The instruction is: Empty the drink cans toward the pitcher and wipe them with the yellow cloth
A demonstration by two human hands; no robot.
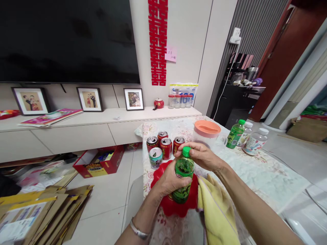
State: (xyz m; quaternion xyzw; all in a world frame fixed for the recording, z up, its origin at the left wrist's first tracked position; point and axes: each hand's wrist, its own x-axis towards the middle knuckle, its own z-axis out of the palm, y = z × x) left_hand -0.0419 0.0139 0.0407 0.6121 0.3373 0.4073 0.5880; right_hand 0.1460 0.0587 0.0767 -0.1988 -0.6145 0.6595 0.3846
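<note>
My left hand [170, 179] grips the body of a green plastic bottle [183, 180] held upright over a red tray [176, 204]. The fingers of my right hand [201, 156] close around the bottle's green cap [186, 151]. A yellow cloth [217, 211] lies just right of the tray, under my right forearm. Behind the bottle stand several opened cans [163, 147], red ones and a green-grey one [155, 158]. A clear pitcher with an orange lid [207, 129] stands behind my right hand.
Another green bottle [235, 134] and two clear bottles [255, 141] stand at the table's right, on a floral tablecloth [268, 173]. Flattened cardboard [43, 211] and a red box [102, 163] lie on the floor to the left. A long white cabinet [76, 131] runs under the television.
</note>
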